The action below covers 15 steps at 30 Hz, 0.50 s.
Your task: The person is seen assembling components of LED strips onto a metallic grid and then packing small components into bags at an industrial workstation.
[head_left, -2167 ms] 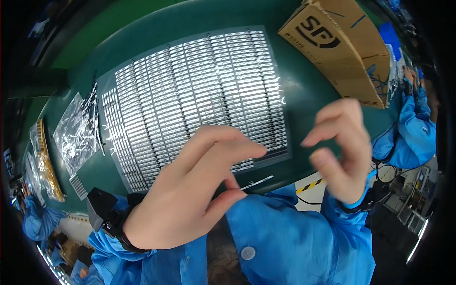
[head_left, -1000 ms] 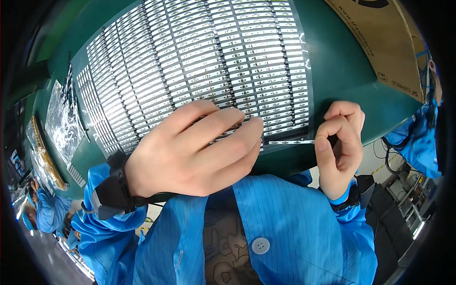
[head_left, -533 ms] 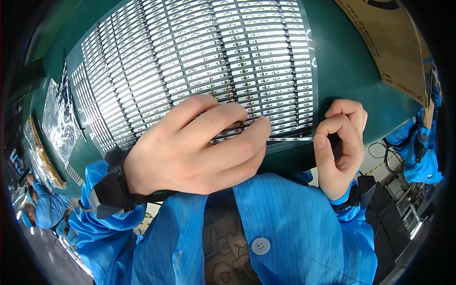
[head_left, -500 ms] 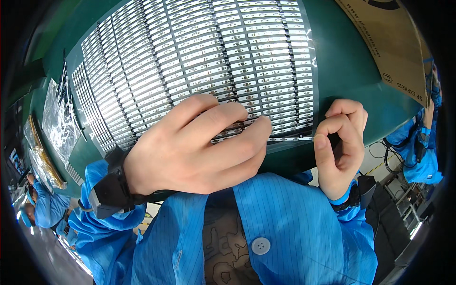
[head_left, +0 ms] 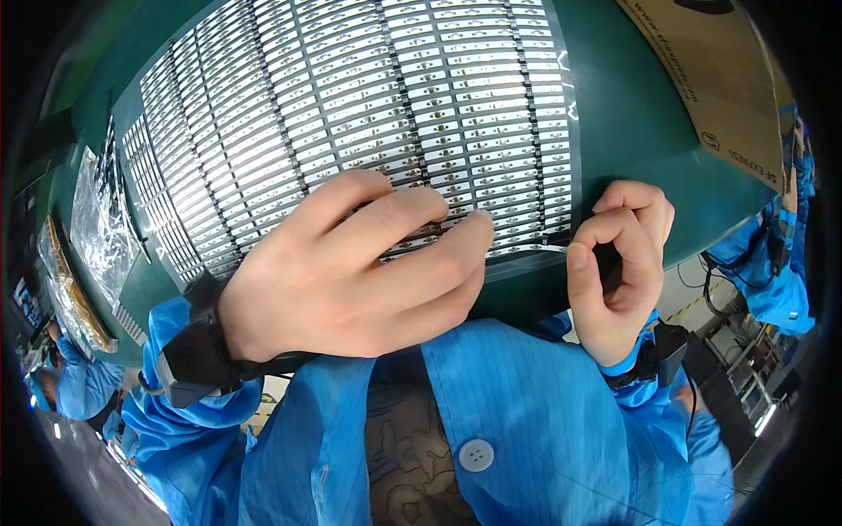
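Observation:
A wide sheet (head_left: 351, 110) of narrow white circuit strips in clear film lies on the green table. My left hand (head_left: 338, 276) rests flat over its near edge, fingers spread and pressing on the strips; its thumb is hidden. To the right, my right hand (head_left: 624, 263) pinches the end of the nearest narrow white circuit strip (head_left: 537, 249) between thumb and forefinger. That end bows slightly up from the sheet's lower right corner, while the strip's other part runs under my left hand.
A brown cardboard box (head_left: 715, 96) stands at the far right. Clear plastic bags (head_left: 98, 232) and a bagged amber item (head_left: 72, 289) lie along the left edge of the table (head_left: 627, 114). People in blue work at both sides.
The view has shifted slightly, moving the sheet and both hands a little left. The pinched strip end, nearly straight before, now curves upward. A blue-sleeved person shows at lower right.

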### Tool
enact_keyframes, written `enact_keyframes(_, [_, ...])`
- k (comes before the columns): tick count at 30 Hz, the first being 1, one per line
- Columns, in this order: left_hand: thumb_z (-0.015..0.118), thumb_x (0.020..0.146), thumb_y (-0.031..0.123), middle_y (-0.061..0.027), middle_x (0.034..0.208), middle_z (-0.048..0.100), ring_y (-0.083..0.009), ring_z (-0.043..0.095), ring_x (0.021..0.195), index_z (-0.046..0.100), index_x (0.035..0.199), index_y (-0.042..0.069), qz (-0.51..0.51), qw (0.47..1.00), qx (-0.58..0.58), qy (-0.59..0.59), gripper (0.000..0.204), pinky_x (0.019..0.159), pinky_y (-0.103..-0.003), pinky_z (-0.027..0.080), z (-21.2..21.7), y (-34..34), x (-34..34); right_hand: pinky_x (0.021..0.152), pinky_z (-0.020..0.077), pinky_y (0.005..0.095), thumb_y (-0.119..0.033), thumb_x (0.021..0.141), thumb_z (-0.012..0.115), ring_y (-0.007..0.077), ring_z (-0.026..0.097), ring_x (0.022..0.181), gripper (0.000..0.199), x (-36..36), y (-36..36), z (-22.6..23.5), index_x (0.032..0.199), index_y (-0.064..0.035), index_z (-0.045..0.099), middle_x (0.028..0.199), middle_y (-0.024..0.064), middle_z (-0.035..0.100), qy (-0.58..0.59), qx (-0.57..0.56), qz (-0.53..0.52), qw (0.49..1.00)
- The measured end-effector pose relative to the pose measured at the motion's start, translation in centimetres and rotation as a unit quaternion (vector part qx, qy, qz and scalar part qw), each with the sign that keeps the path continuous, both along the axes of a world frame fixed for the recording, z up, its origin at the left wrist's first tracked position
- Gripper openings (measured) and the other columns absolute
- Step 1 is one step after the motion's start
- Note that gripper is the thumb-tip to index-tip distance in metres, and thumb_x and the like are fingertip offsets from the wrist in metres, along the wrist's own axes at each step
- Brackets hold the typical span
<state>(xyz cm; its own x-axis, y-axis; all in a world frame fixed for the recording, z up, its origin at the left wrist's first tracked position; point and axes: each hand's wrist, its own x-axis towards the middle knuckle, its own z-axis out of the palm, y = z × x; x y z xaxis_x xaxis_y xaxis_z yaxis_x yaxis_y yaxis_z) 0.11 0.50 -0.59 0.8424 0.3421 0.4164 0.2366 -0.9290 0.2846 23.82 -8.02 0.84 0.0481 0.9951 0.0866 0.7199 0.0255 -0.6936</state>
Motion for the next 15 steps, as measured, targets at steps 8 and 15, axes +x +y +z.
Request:
enact_keyframes(8, [0.073, 0.064, 0.012, -0.0019, 0.112, 0.064, -0.0193, 0.060, 0.091, 0.071, 0.091, 0.019, -0.007, 1.000, -0.005, -0.004, 0.028, 0.070, -0.032, 0.051, 0.13, 0.23, 0.10, 0.084, 0.0338, 0.0332, -0.002, 0.065, 0.067, 0.0248, 0.042, 0.093, 0.014, -0.20, 0.12, -0.09, 0.075, -0.0096, 0.060, 0.096, 0.0071, 0.052, -0.009, 0.002, -0.012, 1.000])
enact_keyframes(15, [0.073, 0.062, 0.012, -0.0023, 0.111, 0.064, -0.0189, 0.061, 0.088, 0.072, 0.090, 0.019, -0.009, 1.000, 0.003, -0.005, 0.029, 0.068, -0.031, 0.051, 0.17, 0.30, 0.19, 0.084, 0.0342, 0.0340, -0.002, 0.065, 0.068, 0.0258, 0.042, 0.094, 0.015, -0.30, 0.24, 0.24, 0.075, -0.0101, 0.060, 0.095, 0.0072, 0.052, -0.047, 0.004, -0.008, 0.999])
